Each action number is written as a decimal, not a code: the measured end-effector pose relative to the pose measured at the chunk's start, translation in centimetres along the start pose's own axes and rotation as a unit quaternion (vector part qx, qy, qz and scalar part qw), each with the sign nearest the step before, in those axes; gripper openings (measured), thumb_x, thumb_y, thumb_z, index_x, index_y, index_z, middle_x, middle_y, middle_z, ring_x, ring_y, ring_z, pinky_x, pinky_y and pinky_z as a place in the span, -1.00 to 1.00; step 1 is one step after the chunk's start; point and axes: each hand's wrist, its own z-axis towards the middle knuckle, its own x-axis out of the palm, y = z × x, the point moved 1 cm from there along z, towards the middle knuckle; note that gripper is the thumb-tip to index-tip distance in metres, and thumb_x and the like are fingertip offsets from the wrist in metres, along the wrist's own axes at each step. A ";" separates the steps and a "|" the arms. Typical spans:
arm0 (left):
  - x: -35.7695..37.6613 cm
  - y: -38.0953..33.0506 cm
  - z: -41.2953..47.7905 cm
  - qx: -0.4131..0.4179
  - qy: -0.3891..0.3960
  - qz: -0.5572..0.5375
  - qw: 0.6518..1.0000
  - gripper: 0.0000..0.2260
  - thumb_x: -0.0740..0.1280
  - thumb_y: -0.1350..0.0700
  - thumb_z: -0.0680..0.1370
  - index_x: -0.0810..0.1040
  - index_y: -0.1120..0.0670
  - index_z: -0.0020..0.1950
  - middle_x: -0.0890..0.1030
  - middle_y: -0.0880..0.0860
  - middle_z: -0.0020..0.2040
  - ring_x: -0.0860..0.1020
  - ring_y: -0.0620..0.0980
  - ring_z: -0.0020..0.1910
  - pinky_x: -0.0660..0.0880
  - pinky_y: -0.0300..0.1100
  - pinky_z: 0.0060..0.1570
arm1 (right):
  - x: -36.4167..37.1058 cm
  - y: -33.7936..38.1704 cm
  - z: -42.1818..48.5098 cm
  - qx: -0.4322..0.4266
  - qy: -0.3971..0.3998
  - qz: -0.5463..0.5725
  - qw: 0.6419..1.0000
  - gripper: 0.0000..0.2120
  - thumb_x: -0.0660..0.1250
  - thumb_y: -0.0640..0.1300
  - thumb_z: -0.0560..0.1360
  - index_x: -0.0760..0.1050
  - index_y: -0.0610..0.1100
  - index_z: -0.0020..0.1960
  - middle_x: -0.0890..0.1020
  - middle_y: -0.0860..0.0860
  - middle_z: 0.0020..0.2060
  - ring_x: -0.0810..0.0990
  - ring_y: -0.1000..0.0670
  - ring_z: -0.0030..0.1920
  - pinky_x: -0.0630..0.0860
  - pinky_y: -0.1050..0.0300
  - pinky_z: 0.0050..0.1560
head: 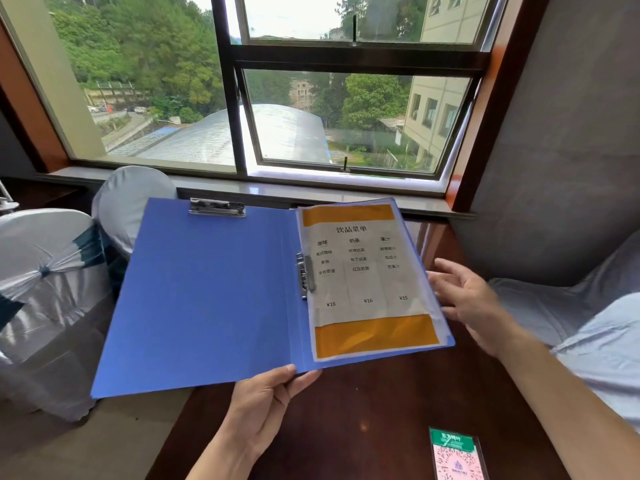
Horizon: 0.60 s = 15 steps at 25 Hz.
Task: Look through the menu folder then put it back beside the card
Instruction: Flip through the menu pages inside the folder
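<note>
The blue menu folder (214,292) is held open above the dark wooden table (374,420). Its right half carries a clipped drinks menu page (367,282) with orange bands at top and bottom. My left hand (266,403) grips the folder's bottom edge near the spine, thumb on top. Just off the folder's right edge, my right hand (467,299) has its fingers spread and nothing in it. A pink and green card (456,455) lies flat on the table at the lower right.
Two chairs in white covers (48,289) with dark sashes stand to the left. A window sill (311,192) and large window run behind the table. A grey cushioned seat (571,306) and grey wall are on the right.
</note>
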 end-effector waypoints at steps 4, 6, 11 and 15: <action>-0.3 -0.6 0.6 0.031 0.000 -0.023 0.999 -0.85 0.27 0.48 0.50 0.60 0.44 -0.23 0.55 0.23 -0.19 0.63 0.22 -0.22 0.68 0.16 -0.11 | 2.1 -2.4 -5.2 -0.138 -0.059 -0.213 0.965 -0.42 0.36 0.12 0.53 0.35 0.10 0.52 0.44 -0.02 0.47 0.45 -0.02 0.42 0.45 0.03 0.31; -0.2 -0.7 0.9 0.037 0.006 -0.030 0.999 -0.82 0.27 0.48 0.51 0.62 0.41 -0.24 0.57 0.23 -0.20 0.65 0.20 -0.23 0.68 0.16 -0.11 | 3.9 -3.6 -8.0 -0.213 -0.074 -0.340 0.913 -0.42 0.24 0.29 0.54 0.31 0.20 0.53 0.32 -0.04 0.56 0.25 -0.10 0.55 0.32 -0.11 0.45; 0.6 -0.5 1.4 0.037 0.022 -0.048 0.998 -0.81 0.28 0.47 0.45 0.65 0.39 -0.30 0.64 0.24 -0.31 0.69 0.18 -0.27 0.68 0.10 -0.16 | 7.5 -5.0 -10.6 -0.216 -0.084 -0.520 0.822 -0.38 -0.10 0.47 0.54 -0.06 0.40 0.57 0.18 -0.09 0.62 -0.08 -0.13 0.64 -0.11 -0.17 0.58; 0.8 -0.1 1.6 0.021 0.015 -0.046 0.999 -0.78 0.25 0.47 0.52 0.63 0.45 -0.26 0.62 0.26 -0.25 0.69 0.22 -0.22 0.68 0.12 -0.13 | 8.4 -4.6 -9.5 -0.202 -0.073 -0.515 0.830 -0.32 -0.20 0.53 0.48 -0.25 0.41 0.55 0.13 -0.11 0.63 -0.18 -0.10 0.64 -0.17 -0.15 0.60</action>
